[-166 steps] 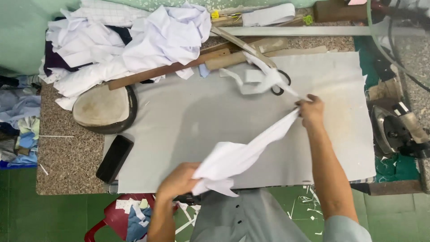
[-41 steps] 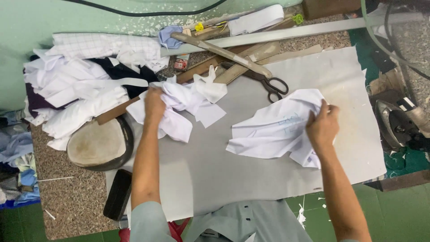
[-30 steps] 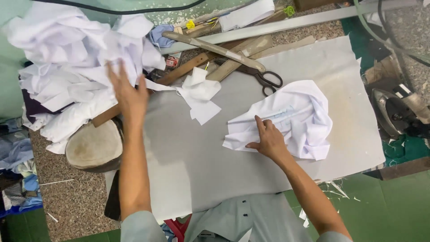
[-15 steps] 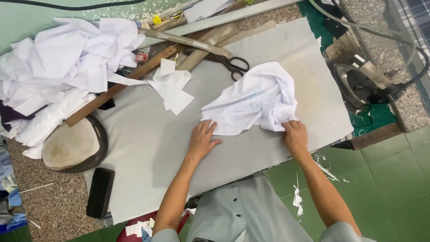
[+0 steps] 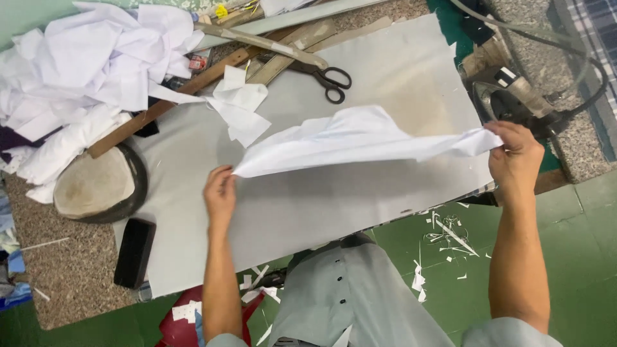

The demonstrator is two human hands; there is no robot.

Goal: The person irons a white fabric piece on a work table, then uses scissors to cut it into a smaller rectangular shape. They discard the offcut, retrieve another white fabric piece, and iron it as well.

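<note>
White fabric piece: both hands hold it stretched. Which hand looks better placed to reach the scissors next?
Probably the left. The left hand holding the white fabric piece is somewhat nearer the scissors; the right hand is at the pad's far right edge.

Black-handled scissors (image 5: 321, 72) lie at top centre of the grey mat (image 5: 308, 212), w/ wooden slats (image 5: 193, 87) just beside & a heap of white fabric (image 5: 83, 64) at top left. White offcuts (image 5: 241, 109) sit on the mat near the slats; round worn pad (image 5: 96, 183) & a black oblong block (image 5: 134, 252) lie off the mat's left edge. Iron (image 5: 514, 103) rests at right on a speckled stone top, paper scraps (image 5: 443, 231) on green floor below.
</note>
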